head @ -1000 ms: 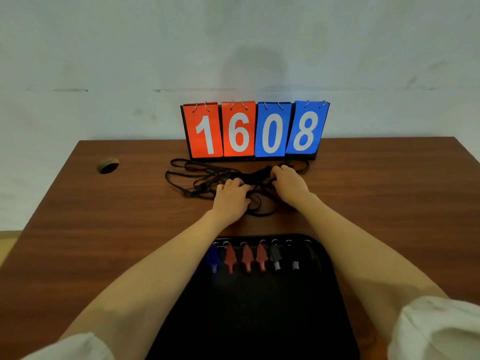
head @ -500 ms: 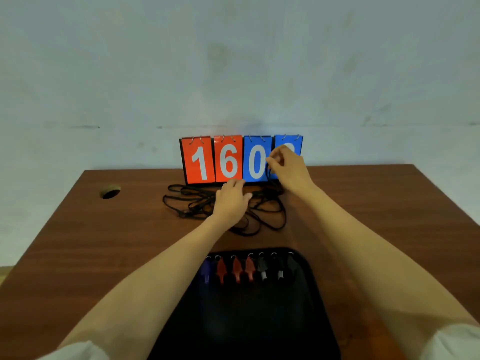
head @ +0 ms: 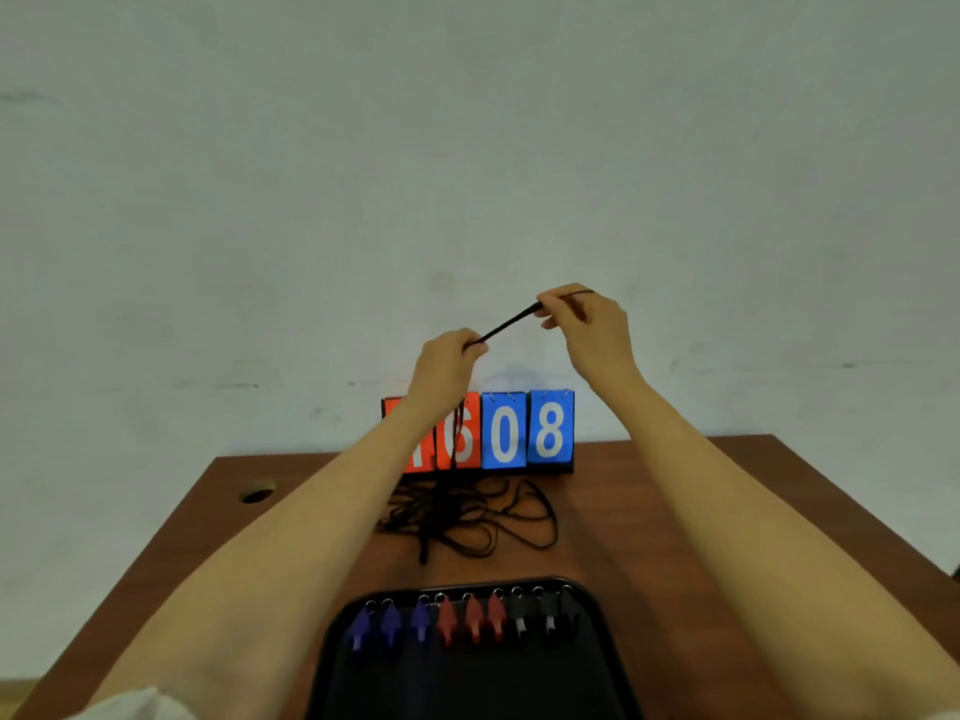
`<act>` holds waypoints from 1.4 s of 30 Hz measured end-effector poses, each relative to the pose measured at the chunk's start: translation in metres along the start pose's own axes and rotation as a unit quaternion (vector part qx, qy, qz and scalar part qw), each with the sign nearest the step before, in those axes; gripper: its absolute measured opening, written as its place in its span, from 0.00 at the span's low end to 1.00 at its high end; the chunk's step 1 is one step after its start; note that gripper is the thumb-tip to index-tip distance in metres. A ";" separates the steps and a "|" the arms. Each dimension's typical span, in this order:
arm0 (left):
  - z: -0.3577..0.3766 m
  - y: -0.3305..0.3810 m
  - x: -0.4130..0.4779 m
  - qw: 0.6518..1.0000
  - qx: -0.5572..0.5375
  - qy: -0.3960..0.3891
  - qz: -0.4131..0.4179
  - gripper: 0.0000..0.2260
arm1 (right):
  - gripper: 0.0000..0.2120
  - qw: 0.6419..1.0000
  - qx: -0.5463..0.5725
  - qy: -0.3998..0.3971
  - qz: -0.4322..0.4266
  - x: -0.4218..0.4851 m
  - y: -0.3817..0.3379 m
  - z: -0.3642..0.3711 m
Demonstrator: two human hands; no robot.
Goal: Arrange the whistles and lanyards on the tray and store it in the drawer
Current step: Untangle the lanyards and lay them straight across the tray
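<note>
Both hands are up off the worktop (head: 597, 553) now; a second ago they were down in the black tangle of lanyards (head: 483, 517), working at it. The left hand (head: 444, 363) pinches one lanyard (head: 511, 322) between fingertips and thumb, and the right hand (head: 587, 324) pinches the same cord higher up, so a short stretch runs taut between them against the wall. Below the left hand the cord hangs down across the red cards of the scoreboard (head: 524, 433) and into the tangle, which lies on the worktop just in front of the scoreboard. One lanyard looks partly drawn out but not yet free. The tray (head: 467, 683) sits nearest the person, with the whistles (head: 470, 621) lined along its far edge: blue, red, then black. No lanyard lies on the tray. Judgement: whistle arranging seems done, lanyard sorting has just begun, and snagging in the heap is the likely hitch. No drawer is in view.
</note>
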State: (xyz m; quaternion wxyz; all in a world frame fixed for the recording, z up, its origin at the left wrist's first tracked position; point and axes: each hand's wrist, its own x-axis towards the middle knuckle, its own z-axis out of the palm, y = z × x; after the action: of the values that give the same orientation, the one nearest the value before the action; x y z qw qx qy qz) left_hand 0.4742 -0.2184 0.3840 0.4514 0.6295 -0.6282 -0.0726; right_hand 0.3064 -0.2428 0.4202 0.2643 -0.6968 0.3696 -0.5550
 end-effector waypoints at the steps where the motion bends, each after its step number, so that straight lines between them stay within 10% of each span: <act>1: -0.011 0.003 0.000 0.999 0.029 0.008 0.017 0.10 | 0.09 1.000 0.006 0.013 0.003 -0.001 -0.007 -0.006; 11: -0.078 0.015 -0.028 0.974 0.209 0.030 0.078 0.11 | 0.10 0.991 -0.045 0.120 0.023 -0.021 -0.036 -0.037; 15: -0.080 -0.005 -0.051 0.963 0.262 -0.037 0.041 0.08 | 0.05 0.988 0.102 0.081 0.082 -0.035 -0.037 -0.035; 24: -0.084 -0.066 -0.083 0.981 0.175 -0.044 -0.073 0.07 | 0.09 0.846 0.456 0.067 0.268 -0.056 -0.012 -0.037; 33: -0.090 -0.062 -0.087 0.974 0.226 -0.024 -0.011 0.12 | 0.04 0.950 0.133 0.090 0.269 -0.071 0.038 -0.020; 37: -0.086 -0.082 -0.119 0.951 0.296 -0.083 -0.035 0.20 | 0.05 0.957 -0.021 0.052 0.286 -0.098 0.073 -0.032; 42: -0.070 -0.103 -0.161 0.967 0.232 -0.069 -0.084 0.08 | 0.09 0.941 -0.077 0.030 0.327 -0.142 0.100 -0.038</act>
State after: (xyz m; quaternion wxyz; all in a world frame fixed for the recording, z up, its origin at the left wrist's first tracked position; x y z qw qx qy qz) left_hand 0.5632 -0.0675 0.2806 0.2405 0.7612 -0.6023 -0.0060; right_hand 0.2317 -0.1853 0.2702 0.3652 -0.5393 0.6264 -0.4282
